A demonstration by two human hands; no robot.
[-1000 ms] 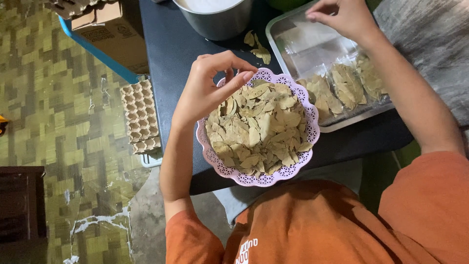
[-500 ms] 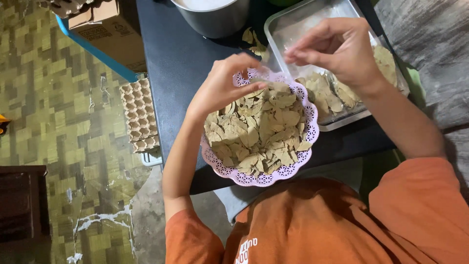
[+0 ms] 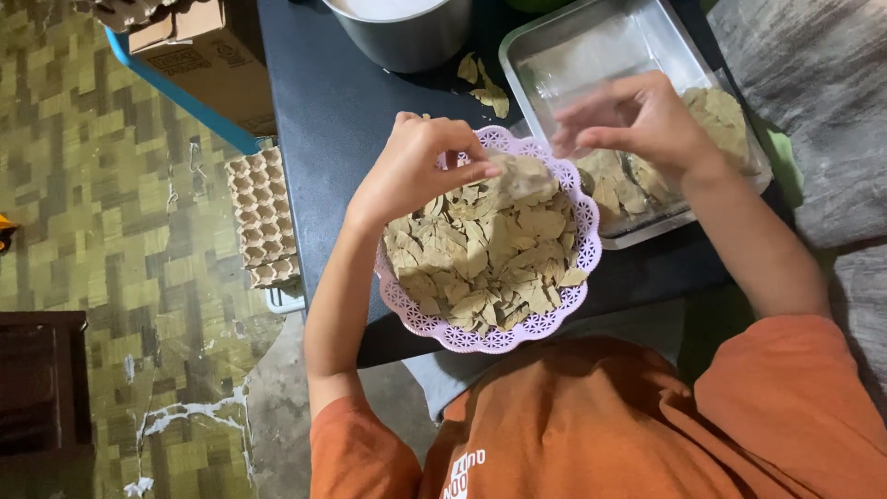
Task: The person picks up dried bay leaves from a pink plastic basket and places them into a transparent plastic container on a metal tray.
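**Hands over a plate of dried leaves**

At far left, a cardboard box (image 3: 208,60) sits above an egg tray (image 3: 263,217) on the patterned floor. On the dark table (image 3: 333,139), the left hand (image 3: 416,171) is curled over the far edge of a pink lacy plate (image 3: 577,282), its fingertips pinching one of the dried leaves (image 3: 480,254) heaped on it. A metal pot (image 3: 407,32) stands beyond. The right hand (image 3: 637,125), blurred, hovers over a metal tray (image 3: 564,55) just right of the plate, fingers bent; whether it grips anything cannot be told. More leaves lie in the tray's near end.
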